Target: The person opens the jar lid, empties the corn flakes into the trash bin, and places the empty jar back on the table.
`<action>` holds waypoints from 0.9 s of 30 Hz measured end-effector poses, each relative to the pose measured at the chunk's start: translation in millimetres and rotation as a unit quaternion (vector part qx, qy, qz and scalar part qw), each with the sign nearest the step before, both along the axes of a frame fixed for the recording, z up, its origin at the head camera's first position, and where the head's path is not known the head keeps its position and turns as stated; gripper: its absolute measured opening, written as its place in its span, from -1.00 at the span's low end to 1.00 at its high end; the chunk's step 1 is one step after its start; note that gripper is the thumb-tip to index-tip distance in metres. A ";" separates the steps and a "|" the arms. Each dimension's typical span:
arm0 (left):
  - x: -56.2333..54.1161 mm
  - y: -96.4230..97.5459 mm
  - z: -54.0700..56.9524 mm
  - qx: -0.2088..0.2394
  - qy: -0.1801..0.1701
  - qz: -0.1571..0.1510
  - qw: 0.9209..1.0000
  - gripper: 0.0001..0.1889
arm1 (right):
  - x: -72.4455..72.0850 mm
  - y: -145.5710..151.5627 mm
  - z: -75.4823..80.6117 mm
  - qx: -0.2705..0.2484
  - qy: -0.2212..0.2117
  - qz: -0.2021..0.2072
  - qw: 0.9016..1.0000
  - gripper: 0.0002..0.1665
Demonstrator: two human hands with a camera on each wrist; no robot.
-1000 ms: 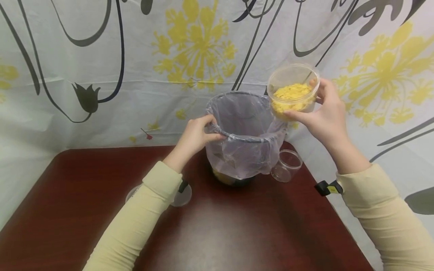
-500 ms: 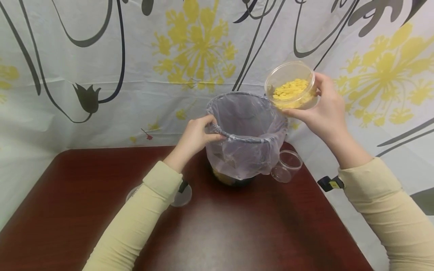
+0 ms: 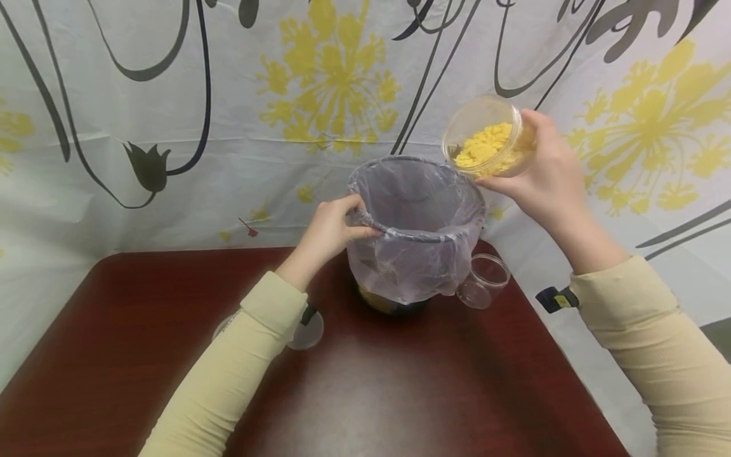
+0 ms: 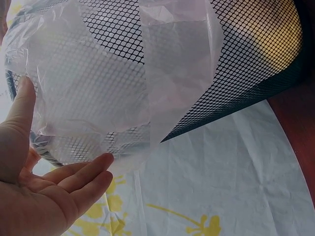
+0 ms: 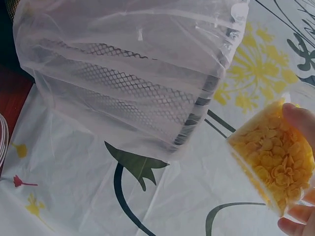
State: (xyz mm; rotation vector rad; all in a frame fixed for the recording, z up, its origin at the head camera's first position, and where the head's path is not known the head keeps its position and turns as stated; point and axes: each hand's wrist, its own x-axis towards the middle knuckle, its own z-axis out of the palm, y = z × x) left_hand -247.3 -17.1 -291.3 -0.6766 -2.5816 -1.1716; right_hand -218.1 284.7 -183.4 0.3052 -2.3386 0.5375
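A dark mesh wastebasket (image 4: 241, 59) stands on the table, lined with a translucent plastic bag (image 3: 408, 266) folded over its rim. My left hand (image 3: 334, 228) grips the near left side of that rim, bag included, between thumb and fingers. Above the basket's far right edge, my right hand (image 3: 553, 174) holds a clear plastic tub (image 3: 471, 117) with fingers and thumb around its sides. The tub tilts left, its mouth turned toward the basket. Inside lie yellow flakes (image 3: 485, 146), heaped along the lower wall; in the right wrist view, the flakes (image 5: 275, 157) show through the plastic.
A clear jar (image 3: 488, 282) leans beside the basket on the right. Round clear lids (image 3: 307, 333) lie partly under the left forearm. The dark red table (image 3: 143, 330) ends at a patterned white cloth (image 3: 240, 114) behind.
My right hand has tipped the tub further left, and the flakes have slid toward its mouth. The left hand keeps its place on the rim.
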 end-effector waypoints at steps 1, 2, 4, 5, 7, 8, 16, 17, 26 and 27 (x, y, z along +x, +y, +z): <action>0.2 0.0 0.0 0.001 0.000 0.000 1.000 -0.61 | 0.0 0.0 0.7 0.003 -0.002 -0.002 1.000 0.20; 0.4 0.1 0.0 0.001 0.001 0.001 1.000 -0.61 | 0.0 0.0 1.4 0.006 -0.004 -0.004 1.000 0.21; 1.1 0.3 0.4 0.001 -0.001 0.001 1.000 -0.60 | 0.0 0.2 2.3 0.016 -0.003 -0.007 1.000 0.22; 1.4 0.4 0.6 0.000 -0.001 0.001 1.000 -0.60 | -0.2 0.2 2.7 0.020 -0.002 -0.008 1.000 0.23; 2.1 0.5 1.0 -0.002 -0.004 0.001 1.000 -0.60 | -1.0 0.1 2.7 0.033 0.007 -0.008 0.999 0.22; 2.3 0.5 1.0 -0.002 -0.006 0.001 1.000 -0.60 | -1.6 -0.1 2.7 0.040 0.011 -0.008 0.999 0.22; 2.3 0.2 0.2 -0.003 -0.010 0.001 1.000 -0.61 | -6.4 0.0 2.9 0.077 0.056 0.009 0.995 0.22; 2.2 0.3 0.2 -0.003 -0.010 0.001 1.000 -0.61 | -6.9 0.2 3.1 0.083 0.063 0.011 0.995 0.22; 3.2 0.4 1.8 -0.001 -0.004 0.004 1.000 -0.61 | -12.1 0.6 6.6 0.128 0.117 0.027 0.985 0.16; 2.7 0.5 1.7 -0.001 -0.003 0.004 1.000 -0.61 | -12.6 0.7 6.6 0.131 0.124 0.029 0.983 0.14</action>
